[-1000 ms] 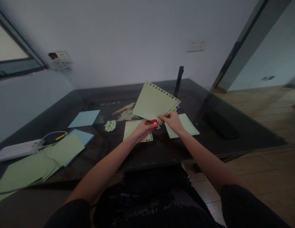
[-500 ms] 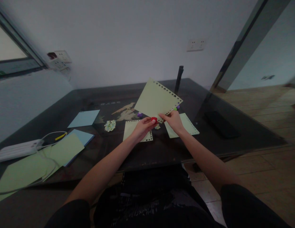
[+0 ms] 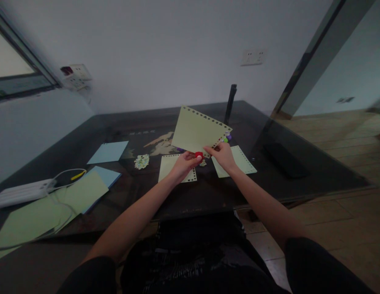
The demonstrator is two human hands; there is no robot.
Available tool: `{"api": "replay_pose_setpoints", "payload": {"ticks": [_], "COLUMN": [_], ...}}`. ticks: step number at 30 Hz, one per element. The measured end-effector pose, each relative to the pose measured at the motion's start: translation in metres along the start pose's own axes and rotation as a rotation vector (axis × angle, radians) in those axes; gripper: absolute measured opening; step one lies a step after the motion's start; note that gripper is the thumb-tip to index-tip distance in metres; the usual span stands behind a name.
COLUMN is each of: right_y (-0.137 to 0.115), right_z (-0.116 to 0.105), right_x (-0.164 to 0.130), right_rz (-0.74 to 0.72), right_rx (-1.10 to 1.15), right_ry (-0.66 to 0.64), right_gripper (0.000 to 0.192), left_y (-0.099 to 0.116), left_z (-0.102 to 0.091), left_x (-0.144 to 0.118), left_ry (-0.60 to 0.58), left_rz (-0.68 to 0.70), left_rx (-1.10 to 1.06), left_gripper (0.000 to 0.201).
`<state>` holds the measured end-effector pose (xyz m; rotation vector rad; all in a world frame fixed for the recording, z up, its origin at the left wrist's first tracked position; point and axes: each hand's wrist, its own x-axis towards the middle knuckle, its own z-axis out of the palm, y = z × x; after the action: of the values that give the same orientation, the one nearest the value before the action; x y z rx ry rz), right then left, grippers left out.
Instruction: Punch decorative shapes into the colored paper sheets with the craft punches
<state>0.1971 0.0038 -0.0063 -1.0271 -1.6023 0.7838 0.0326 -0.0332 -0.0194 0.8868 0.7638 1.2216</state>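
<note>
Pinched in my left hand (image 3: 183, 166) is a small red craft punch (image 3: 198, 155), set at the lower edge of a pale yellow-green paper sheet (image 3: 199, 128). My right hand (image 3: 222, 156) grips that sheet near its lower right corner, thumb on top. Small shaped holes run along the sheet's upper and right edges. Under my hands lies a second punched sheet (image 3: 170, 165), partly covered by my left hand. Another punched sheet (image 3: 242, 162) lies to the right, below my right wrist. Purple and green punches (image 3: 227, 138) show just behind the held sheet.
Paper cut-outs form a small pile (image 3: 142, 161) on the dark table (image 3: 141, 196). At left lie a blue sheet (image 3: 109, 152), stacked green and blue paper (image 3: 88, 188) and a white power strip (image 3: 23, 192) with a cable. A black slab (image 3: 284, 160) lies right; a black post (image 3: 230, 104) stands behind.
The held sheet has turned anticlockwise, its top corner swinging left and lower. The red punch has stayed almost in place at the lower edge, and both hands keep their grips.
</note>
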Motion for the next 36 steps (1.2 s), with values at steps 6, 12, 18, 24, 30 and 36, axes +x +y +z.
{"api": "replay_pose_setpoints", "payload": {"ticks": [6,12,18,24,30,36], "right_y": [-0.0037,-0.0070,-0.0030,-0.0039,-0.0083,-0.0073], "right_z": [-0.0012,-0.0015,-0.0012,-0.0012,-0.0013,-0.0012], "right_x": [-0.0006,-0.0010,-0.0001,-0.0009,-0.0013,-0.0009], "right_rz": [0.014,0.043,0.038,0.026,0.030,0.033], "right_rx": [-0.017,-0.026,-0.038,-0.045,-0.023,-0.036], "right_ry": [-0.005,0.002,0.003,0.002,-0.006,-0.012], "right_gripper": [0.025,0.024,0.024,0.024,0.021,0.021], "left_y": [-0.0020,0.0004,-0.0018,-0.0025,0.0004,-0.0012], "left_z": [-0.0019,0.0005,-0.0014,-0.0021,0.0005,0.0000], "left_x": [0.0009,-0.0011,0.0008,0.0012,-0.0012,-0.0008], "left_ry": [-0.013,-0.013,-0.004,-0.027,-0.020,-0.018], "left_rz": [0.003,0.012,0.008,-0.003,-0.011,-0.016], "left_rx": [0.026,0.006,0.026,0.011,0.000,0.003], "left_gripper": [0.028,0.034,0.027,0.020,0.017,0.019]}}
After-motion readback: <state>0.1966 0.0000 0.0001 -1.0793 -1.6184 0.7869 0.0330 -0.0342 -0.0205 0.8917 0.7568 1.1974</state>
